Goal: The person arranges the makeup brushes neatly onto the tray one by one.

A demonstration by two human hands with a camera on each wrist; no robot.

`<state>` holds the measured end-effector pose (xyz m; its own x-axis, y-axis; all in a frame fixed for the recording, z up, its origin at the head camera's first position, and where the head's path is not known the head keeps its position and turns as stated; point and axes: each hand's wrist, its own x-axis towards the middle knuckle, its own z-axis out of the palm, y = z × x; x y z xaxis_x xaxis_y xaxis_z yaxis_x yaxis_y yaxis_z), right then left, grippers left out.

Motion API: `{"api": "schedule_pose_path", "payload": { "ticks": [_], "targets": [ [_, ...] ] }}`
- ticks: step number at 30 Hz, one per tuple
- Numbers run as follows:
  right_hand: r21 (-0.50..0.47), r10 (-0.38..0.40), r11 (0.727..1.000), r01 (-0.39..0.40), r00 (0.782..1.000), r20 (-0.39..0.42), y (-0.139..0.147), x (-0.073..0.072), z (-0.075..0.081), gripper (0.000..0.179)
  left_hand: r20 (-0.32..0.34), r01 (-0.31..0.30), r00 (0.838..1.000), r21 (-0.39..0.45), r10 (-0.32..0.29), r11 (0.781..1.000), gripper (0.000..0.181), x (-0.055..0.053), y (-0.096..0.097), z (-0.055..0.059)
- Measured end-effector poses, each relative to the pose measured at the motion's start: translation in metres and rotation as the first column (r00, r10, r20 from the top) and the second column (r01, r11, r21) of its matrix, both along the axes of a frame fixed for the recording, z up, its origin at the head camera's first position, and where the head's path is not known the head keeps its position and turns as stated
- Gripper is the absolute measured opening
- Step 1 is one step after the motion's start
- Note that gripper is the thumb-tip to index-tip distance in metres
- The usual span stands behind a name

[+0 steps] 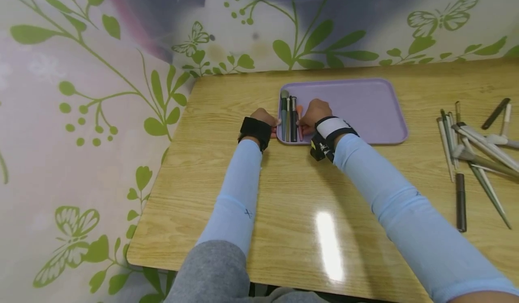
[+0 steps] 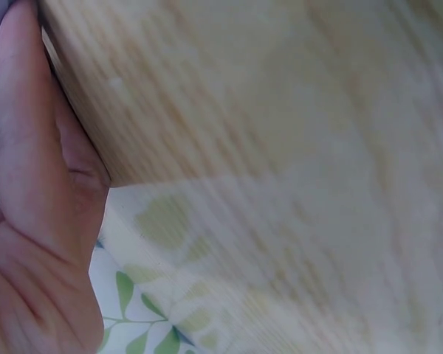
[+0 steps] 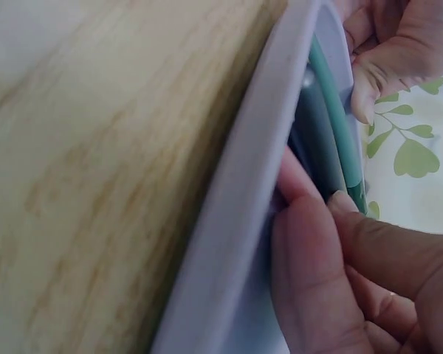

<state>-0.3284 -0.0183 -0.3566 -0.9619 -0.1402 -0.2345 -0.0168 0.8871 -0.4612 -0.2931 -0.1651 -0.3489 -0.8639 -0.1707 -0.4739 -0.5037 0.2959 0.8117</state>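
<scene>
A purple tray (image 1: 352, 107) lies on the wooden table. My left hand (image 1: 263, 116) grips its left edge, and in the right wrist view that thumb rests over the rim (image 3: 347, 74). Several makeup brushes (image 1: 284, 116) stand side by side along the tray's left end, handles toward me. At the right of this row, my right hand (image 1: 317, 113) pinches a pink makeup brush (image 1: 299, 110) with an orange-pink head. Its pink handle (image 3: 296, 177) shows between thumb and fingers in the right wrist view, close beside a dark handle (image 3: 317, 140) and a green one (image 3: 338, 118).
On the table's right side lies a loose pile of brushes (image 1: 486, 145), some crossing each other. A dark capped tube (image 1: 461, 202) lies nearer to me. Behind the table and along its left runs a wall (image 1: 251, 46) with a green leaf pattern.
</scene>
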Motion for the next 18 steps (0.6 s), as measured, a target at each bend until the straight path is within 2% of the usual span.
{"api": "schedule_pose_path", "payload": {
  "ticks": [7,10,14,18],
  "targets": [
    [-0.020,-0.008,1.000,0.007,0.999,-0.037,0.012,0.010,-0.001,0.037,0.008,0.029,1.000,0.047,-0.030,0.998,0.026,0.003,0.008,0.004],
    [-0.035,0.017,0.999,-0.019,0.998,-0.068,0.023,0.013,0.003,0.033,0.017,0.039,0.999,0.050,-0.040,0.998,0.027,0.004,0.010,0.004],
    [-0.046,0.091,0.994,-0.097,0.988,-0.122,0.053,0.015,0.023,0.031,0.021,0.026,0.999,0.048,-0.027,0.999,0.027,0.003,0.011,0.004],
    [0.012,0.137,0.990,-0.137,0.978,-0.155,0.105,0.024,0.049,0.027,0.003,-0.012,1.000,0.020,0.012,1.000,0.024,0.000,0.006,0.002]
  ]
}}
